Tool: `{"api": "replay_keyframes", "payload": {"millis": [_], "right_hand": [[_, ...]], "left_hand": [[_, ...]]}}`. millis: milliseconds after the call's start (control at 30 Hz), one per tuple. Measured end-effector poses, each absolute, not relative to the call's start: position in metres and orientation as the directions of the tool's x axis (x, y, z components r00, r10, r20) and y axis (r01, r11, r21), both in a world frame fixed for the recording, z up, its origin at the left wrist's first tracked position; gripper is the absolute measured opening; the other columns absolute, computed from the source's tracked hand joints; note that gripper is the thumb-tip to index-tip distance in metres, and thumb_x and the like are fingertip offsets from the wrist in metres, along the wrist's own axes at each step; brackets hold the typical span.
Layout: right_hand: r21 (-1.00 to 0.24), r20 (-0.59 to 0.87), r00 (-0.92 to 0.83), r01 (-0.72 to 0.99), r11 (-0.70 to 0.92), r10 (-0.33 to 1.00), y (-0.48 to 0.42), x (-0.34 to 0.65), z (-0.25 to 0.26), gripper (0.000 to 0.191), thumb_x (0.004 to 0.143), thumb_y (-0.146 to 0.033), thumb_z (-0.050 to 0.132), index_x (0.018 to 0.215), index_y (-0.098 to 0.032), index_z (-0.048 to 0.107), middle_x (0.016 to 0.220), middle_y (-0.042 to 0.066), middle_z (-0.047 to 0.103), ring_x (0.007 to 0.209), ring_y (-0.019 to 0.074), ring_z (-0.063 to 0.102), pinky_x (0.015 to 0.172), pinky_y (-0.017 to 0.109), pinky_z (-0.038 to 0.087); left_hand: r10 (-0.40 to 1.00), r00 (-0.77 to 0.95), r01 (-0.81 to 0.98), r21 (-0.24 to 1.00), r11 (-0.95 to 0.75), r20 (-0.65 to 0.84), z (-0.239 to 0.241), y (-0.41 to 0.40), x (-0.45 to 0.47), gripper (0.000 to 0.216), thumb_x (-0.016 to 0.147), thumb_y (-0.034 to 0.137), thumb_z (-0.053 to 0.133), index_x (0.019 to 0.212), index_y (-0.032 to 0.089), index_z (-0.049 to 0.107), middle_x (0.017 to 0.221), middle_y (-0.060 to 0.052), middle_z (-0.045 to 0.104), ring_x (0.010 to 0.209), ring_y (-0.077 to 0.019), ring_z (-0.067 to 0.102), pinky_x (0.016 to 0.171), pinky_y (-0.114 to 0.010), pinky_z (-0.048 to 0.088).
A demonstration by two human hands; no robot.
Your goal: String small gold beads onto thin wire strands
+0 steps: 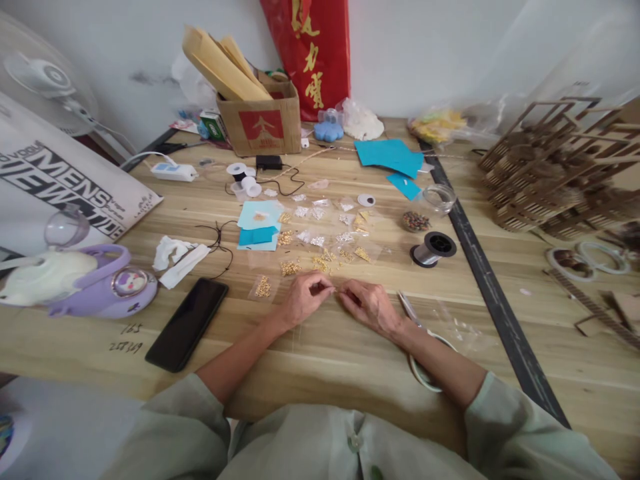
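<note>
My left hand (306, 298) and my right hand (367, 305) meet fingertip to fingertip above the wooden table. Both are closed in a pinch, and what lies between the fingers is too small to make out. A faint thin line, perhaps thread or wire, shows below my left hand. Just beyond the fingers are small piles of gold beads (291, 268) and little clear bags of silver pieces (317, 241). One bag of gold beads (263, 287) lies left of my left hand. Scissors (409, 308) and a roll of tape (423, 380) sit partly under my right forearm.
A black phone (187, 325) and a purple bottle (105, 287) are at left. On the right stand a wire spool (433, 250), a dish of mixed beads (416, 221) and brown wooden racks (545, 167). Blue sheets (387, 157) and a cardboard box (260, 123) are at the back.
</note>
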State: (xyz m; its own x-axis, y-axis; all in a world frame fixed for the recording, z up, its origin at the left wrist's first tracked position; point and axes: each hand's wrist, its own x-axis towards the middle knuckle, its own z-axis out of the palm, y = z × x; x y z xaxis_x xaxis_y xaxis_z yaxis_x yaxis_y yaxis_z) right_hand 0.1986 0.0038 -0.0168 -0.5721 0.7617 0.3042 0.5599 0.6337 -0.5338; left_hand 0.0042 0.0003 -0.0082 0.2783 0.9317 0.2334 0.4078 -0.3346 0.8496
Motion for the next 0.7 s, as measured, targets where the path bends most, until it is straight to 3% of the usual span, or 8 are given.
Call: {"api": "replay_keyframes", "payload": {"millis": [333, 567, 700], "right_hand": [[-0.558, 0.309, -0.573, 0.538, 0.632, 0.76, 0.003, 0.198, -0.014, 0.016, 0.092, -0.022, 0.046, 0.085, -0.018, 0.059, 0.07, 0.002, 0.062, 0.056, 0.0119, 0.051, 0.055, 0.022, 0.036], [-0.66, 0.302, -0.504, 0.502, 0.559, 0.809, 0.002, 0.197, -0.01, 0.009, 0.089, -0.023, 0.05, 0.085, -0.017, 0.056, 0.062, -0.001, 0.058, 0.048, 0.0092, 0.046, 0.049, 0.02, 0.035], [-0.702, 0.318, -0.475, 0.463, 0.541, 0.82, 0.002, 0.197, -0.009, 0.005, 0.088, -0.02, 0.05, 0.086, -0.017, 0.054, 0.059, -0.003, 0.053, 0.048, 0.0087, 0.045, 0.049, 0.02, 0.034]], "left_hand": [[0.976, 0.208, 0.138, 0.986, -0.097, 0.067, -0.015, 0.0, 0.012, 0.011, 0.076, 0.021, 0.063, 0.068, 0.014, 0.06, 0.076, -0.005, 0.068, 0.073, -0.0136, 0.063, 0.07, -0.026, 0.05], [0.976, 0.182, 0.0, 0.993, 0.117, -0.116, -0.012, 0.0, 0.013, 0.016, 0.071, 0.026, 0.068, 0.067, 0.013, 0.059, 0.08, -0.006, 0.071, 0.061, -0.0105, 0.061, 0.06, -0.025, 0.05], [0.968, 0.175, -0.033, 0.982, 0.188, -0.18, -0.004, -0.001, 0.015, 0.018, 0.07, 0.028, 0.071, 0.069, 0.012, 0.062, 0.07, -0.005, 0.07, 0.065, -0.0135, 0.065, 0.066, -0.027, 0.053]]}}
